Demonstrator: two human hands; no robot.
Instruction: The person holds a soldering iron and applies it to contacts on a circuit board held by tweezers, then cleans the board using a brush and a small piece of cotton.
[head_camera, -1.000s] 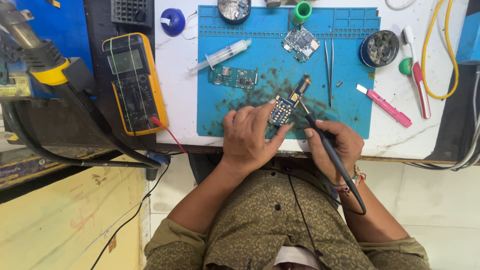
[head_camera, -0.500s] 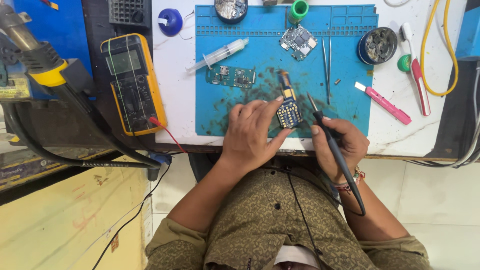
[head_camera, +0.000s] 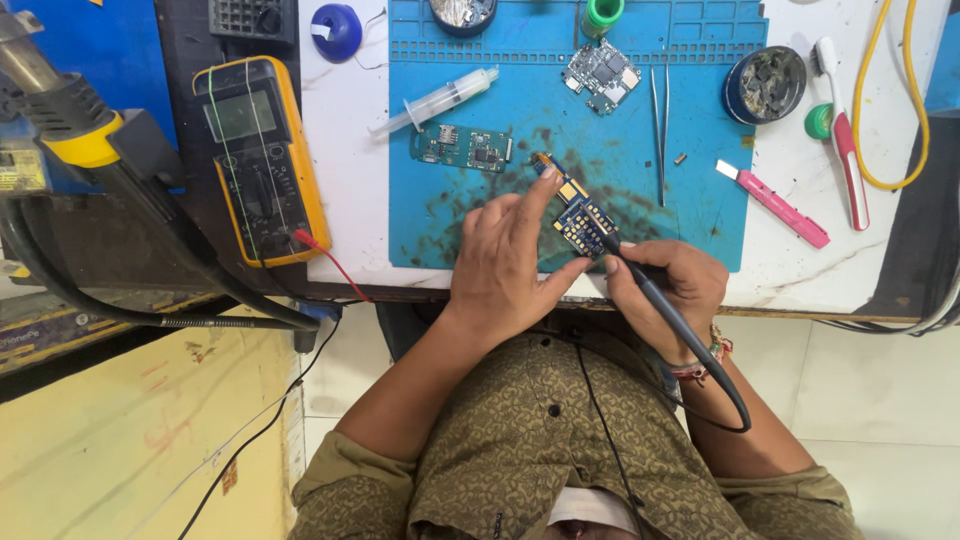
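Head view: the person sits at a white table (head_camera: 345, 180) and looks down on a blue work mat (head_camera: 500, 200).
Left hand (head_camera: 505, 265): it pinches a small blue circuit board (head_camera: 575, 215) between the stretched index finger and the thumb; the board lies on the front part of the mat, tilted to the left.
Right hand (head_camera: 665, 285): it is closed like around a pen on a dark soldering iron (head_camera: 650, 295); the tip touches the near corner of the blue circuit board, and the cable (head_camera: 720, 385) curves down over the wrist.
Mat, far part: a green circuit board (head_camera: 465, 148), a square grey board (head_camera: 600, 75) and tweezers (head_camera: 660, 125) lie well apart from the hands.
Mat, left edge: a syringe (head_camera: 435, 100) lies across it, half on the table.
Table, left: a yellow multimeter (head_camera: 260, 160) with a red lead (head_camera: 325, 260).
Table, right: a pink cutter knife (head_camera: 775, 205), a toothbrush (head_camera: 840, 130) and a round tin (head_camera: 765, 85).
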